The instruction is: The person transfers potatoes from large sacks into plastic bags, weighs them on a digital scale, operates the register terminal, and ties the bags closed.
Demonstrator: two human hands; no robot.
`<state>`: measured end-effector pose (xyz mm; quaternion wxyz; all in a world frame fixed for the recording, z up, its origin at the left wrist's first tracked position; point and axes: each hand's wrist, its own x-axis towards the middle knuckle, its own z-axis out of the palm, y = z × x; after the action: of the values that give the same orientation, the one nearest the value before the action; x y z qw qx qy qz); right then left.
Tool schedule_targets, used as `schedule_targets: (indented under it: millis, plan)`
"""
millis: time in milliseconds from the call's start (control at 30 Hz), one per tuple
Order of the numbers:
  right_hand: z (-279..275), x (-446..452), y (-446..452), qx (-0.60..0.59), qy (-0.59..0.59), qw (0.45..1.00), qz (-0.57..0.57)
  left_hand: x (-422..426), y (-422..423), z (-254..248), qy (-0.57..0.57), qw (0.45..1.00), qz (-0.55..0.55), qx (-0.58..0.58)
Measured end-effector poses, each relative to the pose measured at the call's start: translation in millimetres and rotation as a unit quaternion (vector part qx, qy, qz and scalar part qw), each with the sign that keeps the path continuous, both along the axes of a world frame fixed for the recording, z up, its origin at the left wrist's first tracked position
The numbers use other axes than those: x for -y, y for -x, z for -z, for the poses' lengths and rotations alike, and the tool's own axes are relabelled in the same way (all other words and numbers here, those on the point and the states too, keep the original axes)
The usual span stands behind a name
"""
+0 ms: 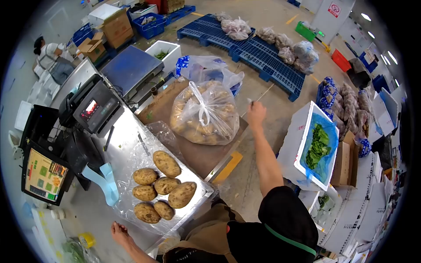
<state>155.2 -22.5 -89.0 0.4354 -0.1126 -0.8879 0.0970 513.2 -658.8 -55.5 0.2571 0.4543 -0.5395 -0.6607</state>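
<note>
My right hand (256,113) is stretched out to the right of a knotted clear plastic bag (204,116) full of potatoes, apart from it. Its fingers are closed, with a tiny pale bit at the tips that I cannot make out. Down at the left, by the steel table's near edge, my left hand (121,233) has its fingers curled in with nothing visible in them. Several loose potatoes (166,186) lie on a clear plastic sheet (127,193) on the steel table (127,144). The bag sits on a brown platform (197,153).
Left on the table stand a scale display (94,109), a touchscreen (45,173) and a curled blue label strip (105,184). A foam box (287,153) of leafy greens (319,147) is at right. Blue pallets (272,65) hold bagged produce behind. Another person (55,61) works far left.
</note>
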Motion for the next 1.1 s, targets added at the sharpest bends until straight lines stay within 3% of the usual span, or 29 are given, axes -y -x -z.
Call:
schedule_targets:
  millis: [67, 133, 233, 367, 433, 533, 567, 600, 667, 700, 733, 767, 800, 867, 967, 1100]
  plan:
    - [35.6, 20.5, 14.8, 0.146, 0.013, 0.989, -0.022, -32.5, 18.9, -20.6, 0.008, 0.999, 0.034, -0.006]
    - [70.1, 53.5, 25.0, 0.219, 0.042, 0.973, -0.067, -58.7, 35.7, -41.7, 0.028, 0.996, 0.075, -0.030]
    - [33.9, 72.8, -2.0, 0.129, 0.089, 0.983, -0.099, -84.3, 49.8, -65.0, 0.077, 0.989, 0.116, -0.050]
    - [28.1, 39.4, -22.0, 0.125, 0.254, 0.951, -0.126, -100.3, 53.3, -78.3, 0.095, 0.985, 0.135, -0.054]
    - [48.6, 17.3, -17.3, 0.011, 0.115, 0.990, -0.078, -100.8, 55.5, -73.1, 0.088, 0.988, 0.118, -0.053]
    - [52.7, 1.5, -6.8, 0.012, 0.116, 0.987, -0.112, -120.3, 57.7, -79.3, 0.084, 0.986, 0.137, -0.049]
    - [49.0, 2.9, -5.0, -0.014, 0.062, 0.992, -0.106, -124.8, 57.2, -77.2, 0.100, 0.985, 0.134, -0.039]
    - [43.4, 4.7, -4.5, 0.038, 0.150, 0.980, -0.126, -129.4, 56.4, -75.7, 0.096, 0.985, 0.138, -0.045]
    - [69.0, 8.9, 11.2, 0.057, 0.173, 0.965, -0.186, -139.0, 55.1, -78.6, 0.049, 0.986, 0.151, -0.052]
    - [88.7, 6.2, 23.2, 0.159, 0.137, 0.960, -0.187, -143.6, 54.3, -79.8, 0.043, 0.987, 0.151, -0.042]
    - [82.2, 14.0, 23.3, 0.247, 0.169, 0.916, -0.266, -146.3, 53.4, -78.1, 0.031, 0.988, 0.150, -0.032]
    - [110.6, 14.0, 30.4, 0.137, 0.206, 0.927, -0.281, -148.1, 49.9, -81.6, 0.014, 0.988, 0.151, -0.019]
    - [77.2, 22.6, 19.5, 0.191, 0.209, 0.914, -0.291, -147.2, 46.5, -76.1, 0.020, 0.985, 0.165, -0.041]
    - [59.9, 22.6, 20.9, 0.259, 0.164, 0.919, -0.249, -147.5, 39.9, -73.3, 0.023, 0.988, 0.141, -0.054]
    - [51.1, 19.6, 16.7, 0.229, 0.052, 0.954, -0.187, -131.4, 18.5, -42.4, 0.050, 0.992, 0.111, -0.030]
    - [26.3, 54.4, -7.0, 0.208, 0.129, 0.936, -0.253, -106.1, -19.3, 8.6, 0.158, 0.980, -0.053, 0.112]
